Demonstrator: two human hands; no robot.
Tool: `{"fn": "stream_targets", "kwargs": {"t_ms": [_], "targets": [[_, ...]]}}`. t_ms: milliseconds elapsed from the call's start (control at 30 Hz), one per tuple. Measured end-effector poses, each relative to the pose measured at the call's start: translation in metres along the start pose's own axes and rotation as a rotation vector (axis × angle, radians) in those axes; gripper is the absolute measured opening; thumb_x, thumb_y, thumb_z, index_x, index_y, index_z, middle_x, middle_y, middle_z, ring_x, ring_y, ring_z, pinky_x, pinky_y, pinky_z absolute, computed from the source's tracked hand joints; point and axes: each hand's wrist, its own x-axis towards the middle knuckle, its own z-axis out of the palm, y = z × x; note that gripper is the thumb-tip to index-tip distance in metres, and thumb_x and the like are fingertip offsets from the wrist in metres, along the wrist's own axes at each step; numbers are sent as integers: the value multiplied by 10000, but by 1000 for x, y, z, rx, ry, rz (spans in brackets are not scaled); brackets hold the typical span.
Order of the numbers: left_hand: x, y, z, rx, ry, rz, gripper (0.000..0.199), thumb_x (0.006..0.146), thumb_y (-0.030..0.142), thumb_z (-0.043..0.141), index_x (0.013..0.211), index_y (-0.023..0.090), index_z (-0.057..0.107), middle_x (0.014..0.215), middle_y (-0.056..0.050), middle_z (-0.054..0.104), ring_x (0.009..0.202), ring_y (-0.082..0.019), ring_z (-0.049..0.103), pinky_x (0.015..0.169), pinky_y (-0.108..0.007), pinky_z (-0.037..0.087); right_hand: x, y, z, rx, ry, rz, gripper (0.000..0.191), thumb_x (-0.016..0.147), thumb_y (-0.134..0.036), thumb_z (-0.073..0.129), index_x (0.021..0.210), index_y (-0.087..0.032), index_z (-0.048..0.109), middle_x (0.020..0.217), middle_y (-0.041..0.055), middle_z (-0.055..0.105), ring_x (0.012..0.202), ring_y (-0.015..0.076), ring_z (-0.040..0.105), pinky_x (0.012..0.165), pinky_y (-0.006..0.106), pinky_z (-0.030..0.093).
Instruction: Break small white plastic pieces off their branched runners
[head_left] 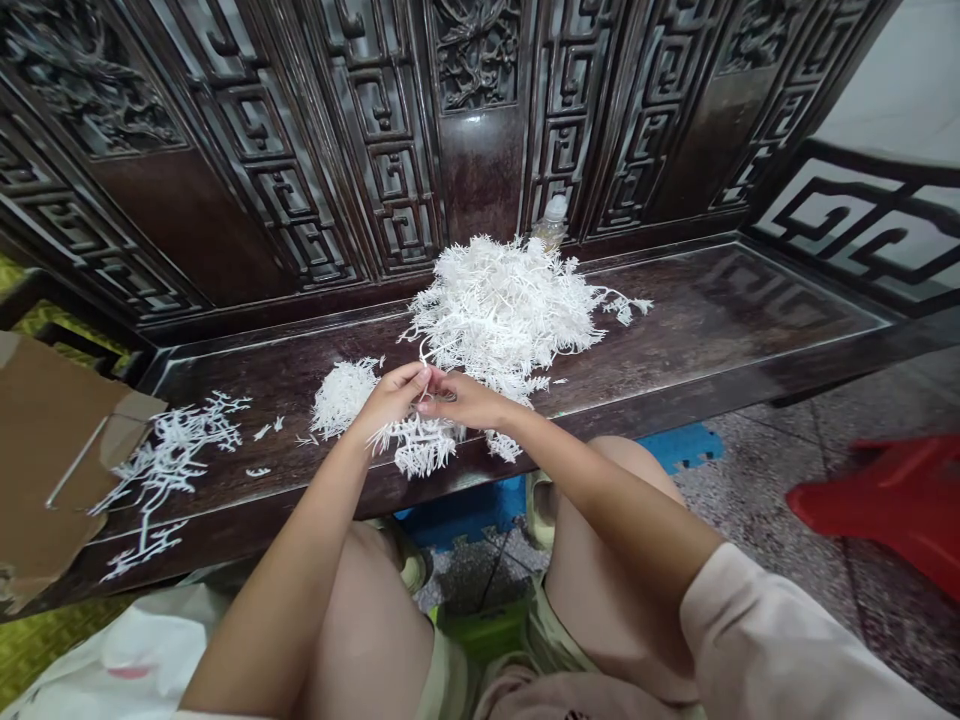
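No readable text, labels or numbers, pink mark on the white plastic bag [112,650] too unclear to read

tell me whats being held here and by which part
The left hand and right hand both pinch a white branching sprig at its thin stem, above the bushy tips; their fingers hide the exact spot.

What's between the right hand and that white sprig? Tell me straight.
Nothing visible: the right hand and the left hand are already at the white branching sprig, pinching at it above the dark wooden bench.
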Motion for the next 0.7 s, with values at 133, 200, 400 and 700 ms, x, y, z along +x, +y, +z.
{"fn": "stream_targets", "kwargs": {"t_ms": [133, 200, 400, 700], "targets": [[0, 0, 0, 55, 0, 12, 363, 732, 457, 502, 901, 165, 637, 782, -32, 588, 706, -126, 500, 632, -226, 375, 1, -4, 5, -32, 101, -22, 237, 697, -358, 551, 786, -146, 610, 795, 29, 574, 766, 133, 515, 706, 273, 383], [1, -1, 0, 97, 11, 22, 367, 738, 457, 493, 904, 166, 641, 786, -34, 585, 726, -132, 504, 659, -236, 379, 0, -5, 8, -62, 162, 13, 180, 690, -313, 545, 719, -148, 609, 796, 25, 573, 774, 134, 513, 705, 263, 376], [-2, -2, -4, 272, 32, 28, 372, 727, 461, 497, 886, 162, 650, 895, -60, 582, 864, -177, 514, 816, -292, 356, 0, -4, 9, -161, 244, 127, 155, 687, -277, 489, 651, -158, 581, 726, 5, 569, 710, 120, 516, 647, 229, 361], [-12, 0, -21, 314, -26, -147, 322, 627, 480, 586, 620, 160, 615, 585, -7, 556, 577, -141, 469, 559, -241, 337, -1, -2, -10, -386, 458, 367, 211, 714, -365, 475, 710, -197, 602, 760, 54, 612, 755, 197, 535, 668, 291, 357]]}}
